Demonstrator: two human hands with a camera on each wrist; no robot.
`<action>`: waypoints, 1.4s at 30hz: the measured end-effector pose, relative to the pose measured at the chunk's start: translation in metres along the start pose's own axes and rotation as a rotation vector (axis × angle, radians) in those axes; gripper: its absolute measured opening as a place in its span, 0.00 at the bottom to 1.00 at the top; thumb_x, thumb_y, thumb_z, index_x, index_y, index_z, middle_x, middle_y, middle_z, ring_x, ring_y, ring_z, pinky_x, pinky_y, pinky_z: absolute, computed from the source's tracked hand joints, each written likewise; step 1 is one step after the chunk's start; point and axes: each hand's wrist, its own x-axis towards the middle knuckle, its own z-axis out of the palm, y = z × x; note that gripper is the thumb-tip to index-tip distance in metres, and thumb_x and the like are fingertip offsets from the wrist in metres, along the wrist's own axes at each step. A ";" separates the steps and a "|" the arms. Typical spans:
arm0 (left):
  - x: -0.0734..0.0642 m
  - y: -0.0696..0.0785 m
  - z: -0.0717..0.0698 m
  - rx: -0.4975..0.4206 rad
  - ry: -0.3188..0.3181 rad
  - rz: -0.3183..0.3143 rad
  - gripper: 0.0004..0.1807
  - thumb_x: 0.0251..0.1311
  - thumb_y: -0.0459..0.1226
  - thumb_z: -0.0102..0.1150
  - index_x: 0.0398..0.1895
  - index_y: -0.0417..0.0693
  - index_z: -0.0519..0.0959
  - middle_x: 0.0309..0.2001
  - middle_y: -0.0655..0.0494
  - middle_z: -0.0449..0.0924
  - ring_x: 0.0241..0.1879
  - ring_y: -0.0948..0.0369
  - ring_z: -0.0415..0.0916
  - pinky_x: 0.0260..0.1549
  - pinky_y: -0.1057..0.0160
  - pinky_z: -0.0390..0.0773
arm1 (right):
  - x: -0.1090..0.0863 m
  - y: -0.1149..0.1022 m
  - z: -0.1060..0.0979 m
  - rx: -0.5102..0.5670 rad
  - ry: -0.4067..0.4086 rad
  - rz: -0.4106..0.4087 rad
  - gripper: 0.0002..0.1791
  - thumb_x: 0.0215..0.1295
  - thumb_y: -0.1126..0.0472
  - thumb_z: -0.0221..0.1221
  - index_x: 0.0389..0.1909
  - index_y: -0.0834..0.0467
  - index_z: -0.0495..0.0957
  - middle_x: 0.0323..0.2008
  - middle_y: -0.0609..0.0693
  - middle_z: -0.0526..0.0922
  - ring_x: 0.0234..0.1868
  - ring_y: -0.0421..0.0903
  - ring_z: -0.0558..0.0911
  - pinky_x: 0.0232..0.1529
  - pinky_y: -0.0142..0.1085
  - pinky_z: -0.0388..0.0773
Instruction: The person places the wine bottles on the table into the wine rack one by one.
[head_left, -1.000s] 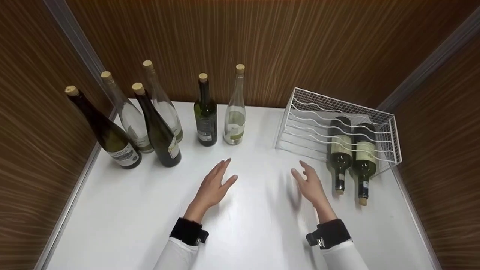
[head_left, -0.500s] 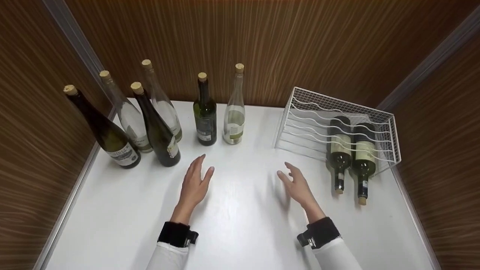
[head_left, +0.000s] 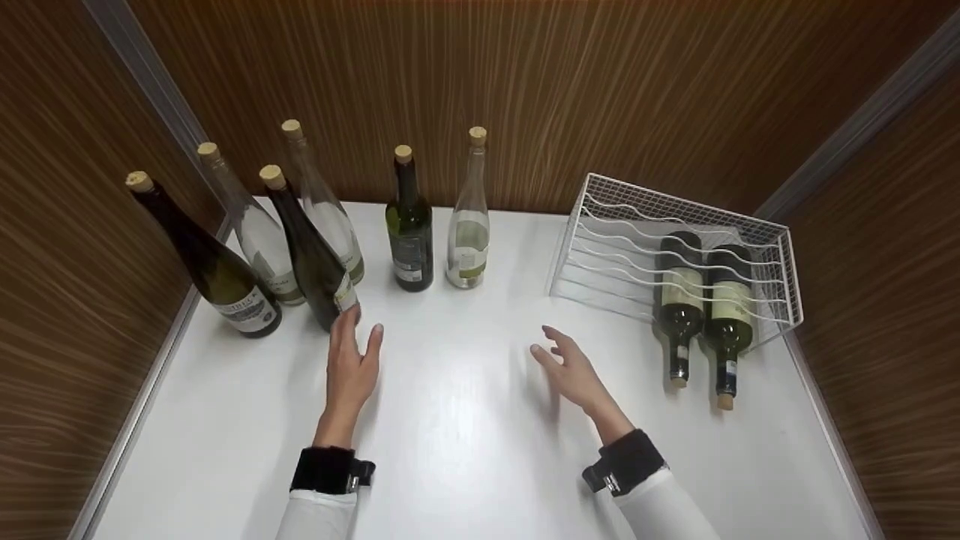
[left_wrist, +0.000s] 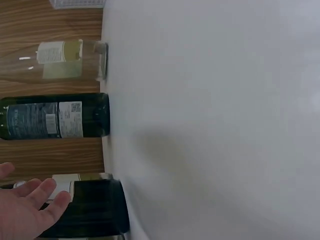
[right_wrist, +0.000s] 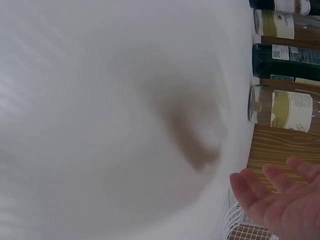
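My left hand [head_left: 351, 375] is over the white table with thumb and fingers spread, its fingertips overlapping the base of a dark corked wine bottle [head_left: 304, 247] in the head view. Whether they touch it I cannot tell; in the left wrist view the fingers [left_wrist: 42, 195] appear in front of that bottle. My right hand [head_left: 574, 375] hovers above the table's middle, holding nothing, its fingers relaxed. To its right, two dark wine bottles [head_left: 681, 315] lie in a white wire wine rack [head_left: 600, 259], necks toward me.
A labelled dark bottle [head_left: 244, 304] and two clear bottles [head_left: 266, 240] stand around the left one. Further right stand a green bottle [head_left: 409, 232] and another clear bottle [head_left: 469, 240], near the back wood-grain wall [head_left: 525, 90]. Panels also border both sides of the table [head_left: 450, 420].
My left hand has moved left, from the table's middle to the dark bottle. The right hand has drifted left, away from the rack. The bottles have stayed in place.
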 end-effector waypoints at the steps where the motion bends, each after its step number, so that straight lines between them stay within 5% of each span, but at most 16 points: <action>1: 0.001 -0.001 -0.003 0.005 0.014 -0.005 0.33 0.73 0.51 0.49 0.73 0.43 0.60 0.69 0.43 0.59 0.69 0.47 0.57 0.64 0.46 0.61 | 0.001 -0.002 0.001 0.002 -0.008 -0.001 0.42 0.70 0.34 0.49 0.75 0.56 0.57 0.72 0.59 0.59 0.69 0.61 0.63 0.64 0.60 0.62; 12: 0.020 -0.012 -0.019 0.022 0.285 -0.134 0.37 0.61 0.41 0.65 0.68 0.37 0.59 0.65 0.35 0.56 0.64 0.42 0.61 0.58 0.45 0.66 | 0.008 -0.015 0.007 0.073 -0.114 -0.007 0.40 0.71 0.34 0.48 0.76 0.52 0.57 0.72 0.55 0.62 0.68 0.57 0.65 0.63 0.58 0.65; 20: 0.045 -0.014 -0.027 -0.035 0.292 -0.190 0.50 0.54 0.45 0.71 0.74 0.39 0.52 0.71 0.37 0.51 0.70 0.44 0.52 0.66 0.47 0.58 | 0.012 -0.019 0.011 0.175 -0.182 -0.023 0.38 0.74 0.39 0.47 0.76 0.56 0.55 0.71 0.59 0.62 0.69 0.61 0.65 0.63 0.57 0.65; 29: 0.076 -0.005 -0.024 -0.084 0.344 -0.113 0.54 0.48 0.45 0.77 0.74 0.42 0.54 0.70 0.42 0.56 0.70 0.49 0.54 0.67 0.50 0.57 | 0.017 -0.028 0.012 0.260 -0.238 -0.016 0.36 0.76 0.42 0.46 0.76 0.58 0.54 0.71 0.61 0.61 0.68 0.62 0.65 0.61 0.55 0.68; 42: 0.094 0.002 -0.021 -0.174 0.397 -0.204 0.55 0.45 0.43 0.78 0.74 0.44 0.55 0.69 0.46 0.61 0.68 0.53 0.58 0.67 0.58 0.56 | 0.018 -0.036 0.013 0.431 -0.334 -0.008 0.37 0.77 0.42 0.45 0.77 0.58 0.51 0.72 0.64 0.57 0.69 0.65 0.61 0.63 0.57 0.66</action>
